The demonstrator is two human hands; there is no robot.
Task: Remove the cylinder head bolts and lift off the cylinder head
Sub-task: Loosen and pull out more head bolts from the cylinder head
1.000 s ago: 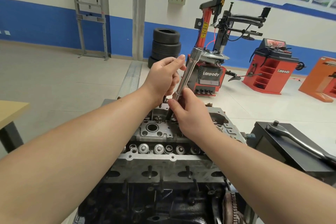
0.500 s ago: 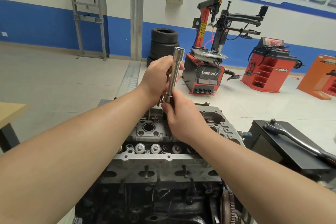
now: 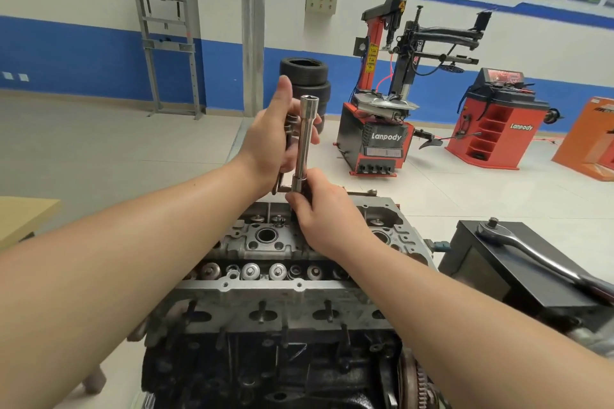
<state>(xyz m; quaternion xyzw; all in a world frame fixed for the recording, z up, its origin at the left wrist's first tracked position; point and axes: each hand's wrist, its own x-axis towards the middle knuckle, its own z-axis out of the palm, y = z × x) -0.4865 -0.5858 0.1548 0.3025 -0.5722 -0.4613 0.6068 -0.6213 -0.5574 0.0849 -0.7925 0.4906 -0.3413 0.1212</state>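
Right hand (image 3: 327,209) is gripping the bottom end of a long socket (image 3: 305,143), standing it near upright just above the cylinder head (image 3: 265,252). Left hand (image 3: 275,139) is clutching several dark bolts (image 3: 288,133) just left of the socket, thumb sticking up. Cylinder head is sitting on the engine block (image 3: 265,359) directly below both grips. Ratchet (image 3: 531,252) is lying on a black box (image 3: 498,276), well right of the right hand.
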